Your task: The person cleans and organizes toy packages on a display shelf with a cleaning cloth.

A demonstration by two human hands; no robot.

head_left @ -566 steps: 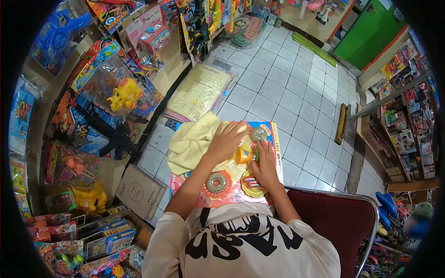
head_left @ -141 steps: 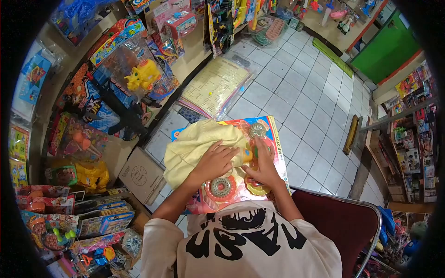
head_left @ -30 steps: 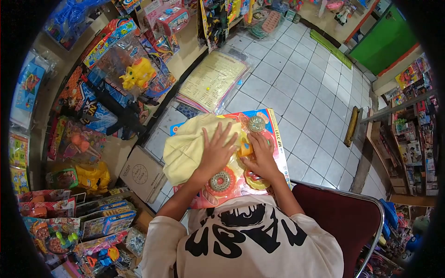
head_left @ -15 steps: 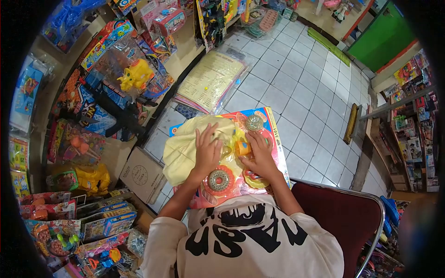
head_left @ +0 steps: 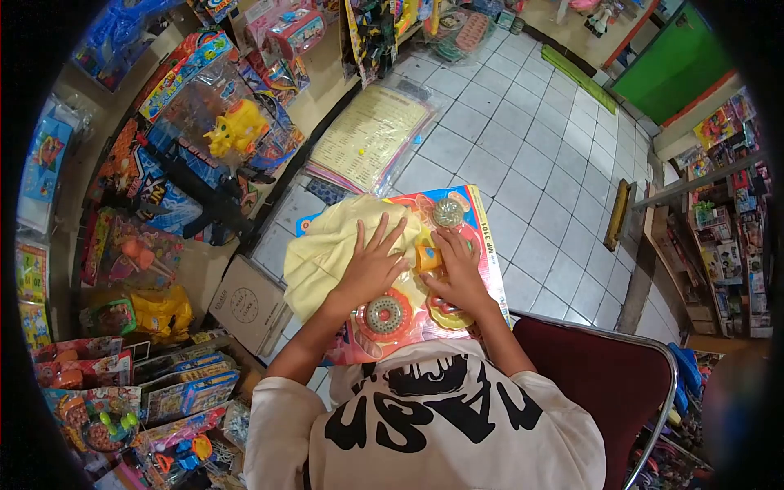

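Observation:
On my lap lies a toy kitchen set on a printed card [head_left: 490, 245], with small plastic pieces on its front. A pale yellow cloth [head_left: 314, 261] covers the card's left part, its edge hanging past the card. My left hand [head_left: 377, 260] rests on the cloth with the fingers spread, just above a round grey and red toy piece [head_left: 384, 315]. Over the card's right side my right hand [head_left: 459, 273] lies with its fingers stretched out, its thumb and forefinger beside a small orange cup [head_left: 425, 259]. A clear round piece [head_left: 447, 213] sits above those fingertips, and a yellow and red piece [head_left: 450, 314] lies below the palm.
A dark red chair [head_left: 584, 384] with a metal frame stands behind at right. Packaged toys, including a black toy gun [head_left: 200, 196], line the left shelves. A cardboard box [head_left: 249, 304] and plastic-wrapped printed sheets [head_left: 371, 143] lie on the white tiled floor [head_left: 523, 155].
My left hand has shifted slightly and its fingers have spread wider over the cloth, whose edge reaches a little further right. My right hand stays about where it was.

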